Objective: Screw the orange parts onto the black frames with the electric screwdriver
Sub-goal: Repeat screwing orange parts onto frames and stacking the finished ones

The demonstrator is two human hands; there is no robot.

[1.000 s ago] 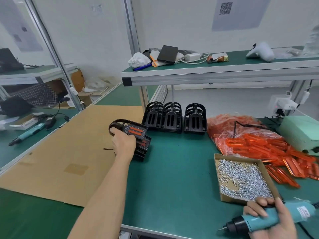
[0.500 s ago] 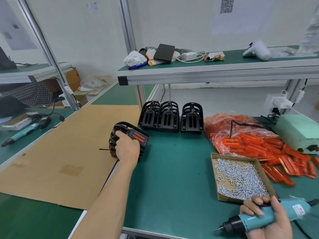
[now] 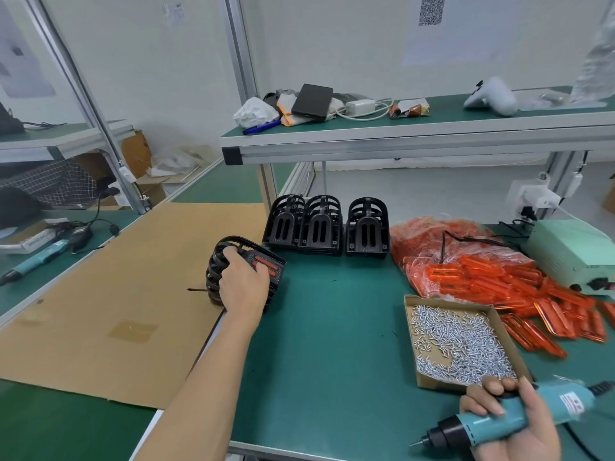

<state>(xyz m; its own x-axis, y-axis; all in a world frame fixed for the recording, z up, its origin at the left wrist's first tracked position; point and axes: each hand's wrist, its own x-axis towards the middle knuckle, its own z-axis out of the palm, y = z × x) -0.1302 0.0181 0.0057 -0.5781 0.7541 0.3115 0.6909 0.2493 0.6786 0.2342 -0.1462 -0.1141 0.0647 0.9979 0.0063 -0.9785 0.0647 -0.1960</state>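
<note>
On the teal electric screwdriver (image 3: 509,419), a white label's writing blurs.

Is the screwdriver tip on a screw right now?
No, the right hand holds the electric screwdriver near the table edge, tip in free air.

The frame (image 3: 248,261) with its orange part (image 3: 266,263), held up and tilted a second ago, has been lowered by the left hand (image 3: 243,286) onto the stack (image 3: 216,284) at the cardboard's (image 3: 116,294) edge and now sits level on top. The hand is laid over it, fingers hooked over the curved rim. The screwdriver (image 3: 499,419) has been kept in the right hand (image 3: 519,424), barely shifted.
</note>
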